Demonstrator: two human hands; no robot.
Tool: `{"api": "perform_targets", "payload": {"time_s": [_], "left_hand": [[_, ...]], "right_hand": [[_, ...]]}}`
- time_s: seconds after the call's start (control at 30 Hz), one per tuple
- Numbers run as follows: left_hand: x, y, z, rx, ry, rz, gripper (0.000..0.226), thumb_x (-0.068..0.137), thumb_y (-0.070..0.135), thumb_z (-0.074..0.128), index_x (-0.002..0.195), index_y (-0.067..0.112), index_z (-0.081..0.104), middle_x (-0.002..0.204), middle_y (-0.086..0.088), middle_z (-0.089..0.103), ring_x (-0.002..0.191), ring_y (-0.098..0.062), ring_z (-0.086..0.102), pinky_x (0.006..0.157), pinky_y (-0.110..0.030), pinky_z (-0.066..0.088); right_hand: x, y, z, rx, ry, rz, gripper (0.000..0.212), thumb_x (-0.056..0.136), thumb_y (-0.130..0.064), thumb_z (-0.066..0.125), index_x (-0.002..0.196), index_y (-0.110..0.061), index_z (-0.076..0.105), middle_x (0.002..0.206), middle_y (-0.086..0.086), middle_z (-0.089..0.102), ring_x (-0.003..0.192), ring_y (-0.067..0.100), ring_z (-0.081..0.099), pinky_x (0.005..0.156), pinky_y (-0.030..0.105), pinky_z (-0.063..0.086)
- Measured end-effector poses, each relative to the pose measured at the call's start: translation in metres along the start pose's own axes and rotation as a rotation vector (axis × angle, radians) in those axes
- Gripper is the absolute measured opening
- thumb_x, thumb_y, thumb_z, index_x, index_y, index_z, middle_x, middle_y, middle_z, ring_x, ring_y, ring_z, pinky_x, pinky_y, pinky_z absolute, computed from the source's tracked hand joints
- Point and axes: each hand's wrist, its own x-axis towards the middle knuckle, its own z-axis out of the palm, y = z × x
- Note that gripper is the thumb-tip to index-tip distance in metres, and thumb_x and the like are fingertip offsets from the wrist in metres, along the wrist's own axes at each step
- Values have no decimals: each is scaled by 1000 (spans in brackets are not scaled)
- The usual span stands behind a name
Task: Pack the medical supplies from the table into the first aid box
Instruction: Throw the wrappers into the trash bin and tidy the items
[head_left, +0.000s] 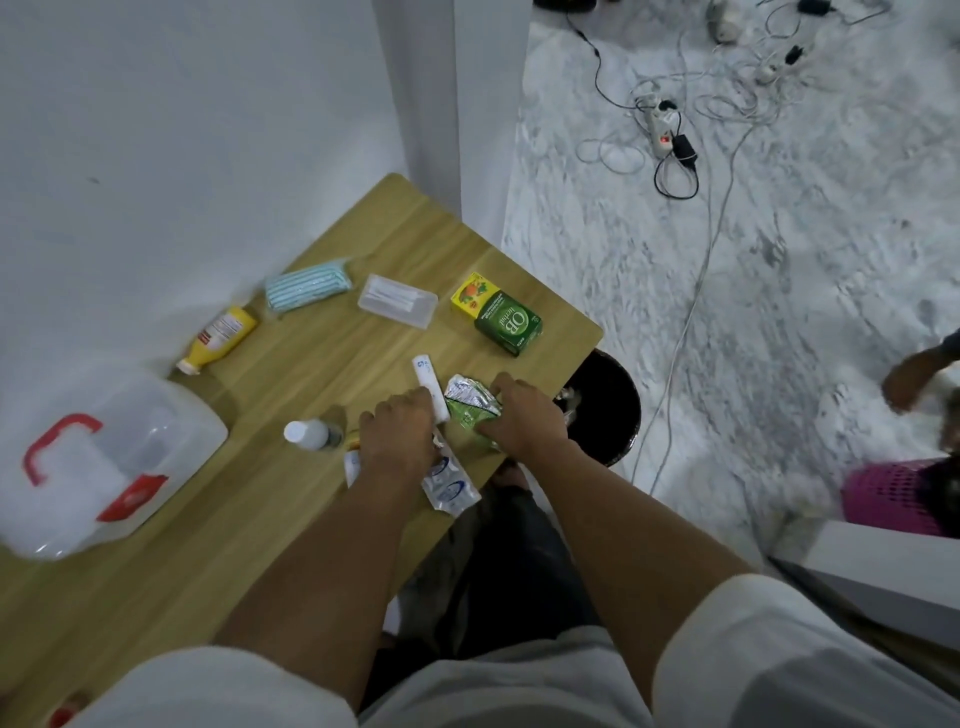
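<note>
Green foil packet (470, 413) sits at the bench (291, 499) near edge, my right hand (522, 415) clamped on it; left hand (400, 434) grips a white tube (430, 387), probably gathering both in one go. First aid box (104, 462) lies well left. White-capped bottle (311, 434) stands between; yellow bottle (218, 332) and green carton (506, 322) are farther back.

Dim, soft indoor light; motion blur throughout, wide-angle bending at edges.
</note>
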Motion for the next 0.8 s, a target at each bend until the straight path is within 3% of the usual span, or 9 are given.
{"api": "perform_targets", "payload": {"time_s": [0.23, 0.37, 0.47, 0.57, 0.7, 0.8], "left_hand": [[-4, -9, -5, -106, 26, -7, 39, 93, 23, 64, 130, 20, 53, 119, -9, 64, 113, -32, 58, 92, -44, 44], [-12, -23, -12, -328, 49, 9, 24, 95, 16, 54, 114, 20, 68, 108, -7, 71, 98, -30, 66, 76, -39, 51], [-19, -21, -23, -464, 70, 64, 19, 93, 19, 59, 101, 18, 76, 98, -7, 74, 89, -29, 69, 64, -35, 45], [-27, 2, -35, -618, 122, 152, 20, 93, 19, 64, 103, 22, 81, 95, -8, 76, 89, -29, 71, 70, -36, 52], [-19, 56, -41, -669, 90, 240, 24, 97, 16, 60, 111, 17, 79, 98, -10, 77, 93, -29, 70, 76, -32, 48], [-5, 105, -37, -626, 76, 288, 22, 97, 18, 58, 106, 16, 79, 99, -11, 76, 96, -33, 70, 77, -35, 50]], "right_hand": [[-1, 13, 3, 300, 43, 113, 29, 79, -21, 76, 105, -10, 66, 95, 8, 68, 89, 31, 63, 67, 31, 40], [-18, 28, -2, 486, 53, 161, 20, 82, -13, 76, 100, -7, 74, 84, 4, 66, 81, 19, 60, 71, 25, 41], [-36, 43, -5, 631, 95, 216, 7, 83, -7, 75, 89, -7, 73, 76, 4, 63, 74, 17, 58, 72, 28, 44], [-54, 66, -6, 747, 199, 314, 5, 83, -4, 76, 85, -6, 72, 74, 3, 65, 76, 19, 61, 79, 38, 53], [-69, 102, -2, 810, 315, 485, 17, 82, -5, 71, 91, 9, 70, 89, 29, 70, 79, 38, 68, 66, 34, 49], [-73, 125, -1, 798, 346, 609, 13, 80, -7, 68, 87, 3, 71, 84, 22, 70, 80, 38, 69, 65, 37, 56]]}}
